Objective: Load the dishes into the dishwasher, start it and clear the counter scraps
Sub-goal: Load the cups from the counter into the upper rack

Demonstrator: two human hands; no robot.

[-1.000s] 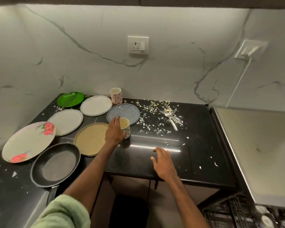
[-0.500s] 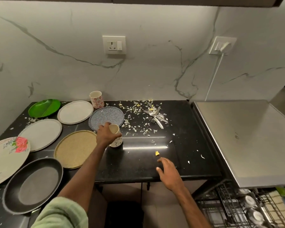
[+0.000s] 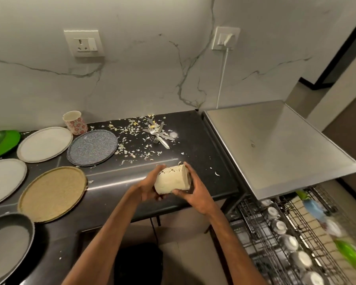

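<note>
Both hands hold a cream cup (image 3: pixel 173 178) tipped on its side in the air. The left hand (image 3: pixel 147 188) curls round one end and the right hand (image 3: pixel 195 192) curls round the other, so the cup is squeezed between them. I think it is passing from one hand to the other, because the dishwasher rack (image 3: pixel 265 233) is down and to the right of the cup, on the right hand's side. Small cups sit upside down in that rack, so tipping this one may get it ready to go in the same way. The black counter (image 3: pixel 203 140) is under the cup. Left of the cup lie a tan plate (image 3: pixel 51 191), a blue-grey plate (image 3: pixel 92 147) and a dark pan (image 3: pixel 6 243) — all waiting to be loaded. Behind the cup are food scraps (image 3: pixel 136 140) and some forks (image 3: pixel 159 134), and behind and to the left of the cup stands a flowery cup (image 3: pixel 74 122). The scraps are not cleaned up yet.
</note>
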